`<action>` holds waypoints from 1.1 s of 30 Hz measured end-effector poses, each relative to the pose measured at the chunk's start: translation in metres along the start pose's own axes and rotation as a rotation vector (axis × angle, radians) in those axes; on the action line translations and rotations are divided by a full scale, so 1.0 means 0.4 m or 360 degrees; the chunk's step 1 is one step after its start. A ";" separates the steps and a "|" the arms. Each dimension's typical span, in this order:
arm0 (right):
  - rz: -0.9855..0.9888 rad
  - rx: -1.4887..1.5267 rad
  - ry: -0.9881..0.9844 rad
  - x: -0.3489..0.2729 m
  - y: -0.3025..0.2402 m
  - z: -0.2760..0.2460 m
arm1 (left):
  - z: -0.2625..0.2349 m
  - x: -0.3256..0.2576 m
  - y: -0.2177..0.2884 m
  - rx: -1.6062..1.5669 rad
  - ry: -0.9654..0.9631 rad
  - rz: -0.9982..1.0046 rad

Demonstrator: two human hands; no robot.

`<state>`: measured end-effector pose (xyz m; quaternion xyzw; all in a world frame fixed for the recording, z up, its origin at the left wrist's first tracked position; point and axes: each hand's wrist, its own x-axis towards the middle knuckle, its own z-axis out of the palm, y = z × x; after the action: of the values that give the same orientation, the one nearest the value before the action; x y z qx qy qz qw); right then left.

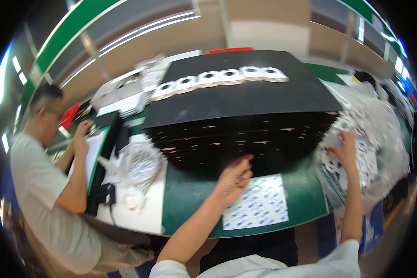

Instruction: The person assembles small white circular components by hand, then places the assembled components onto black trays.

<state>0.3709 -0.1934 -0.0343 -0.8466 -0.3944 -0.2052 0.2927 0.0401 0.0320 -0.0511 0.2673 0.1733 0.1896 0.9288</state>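
We have the loose white pieces at our right, in the clear plastic bag, and our right hand is in among them, thumb and fingers spread apart. Its forearm rises nearly straight from the lower edge. Our left hand is above the blue-printed sheet, in front of the black stack, its forearm slanting inward; its fingers are partly curled, and we cannot tell whether they hold anything. A row of white pieces lies on the stack.
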 end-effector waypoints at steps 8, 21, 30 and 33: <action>0.0270 0.1074 0.0177 -0.127 -0.032 -0.038 | 0.014 -0.006 -0.003 0.0059 0.0027 -0.0015; 0.0370 0.1277 -0.0201 -0.243 -0.253 0.039 | -0.001 0.005 -0.006 0.0072 -0.0030 0.0022; 0.0444 0.1160 -0.0262 -0.250 -0.259 0.031 | -0.003 0.004 -0.008 0.0098 -0.0040 0.0030; 0.0403 0.1115 -0.0295 -0.250 -0.254 0.035 | 0.000 0.001 -0.003 0.0103 -0.0021 0.0030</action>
<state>0.2320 -0.1863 -0.0689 -0.7521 -0.3579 0.0572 0.5504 0.0408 0.0315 -0.0519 0.3002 0.1707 0.1908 0.9189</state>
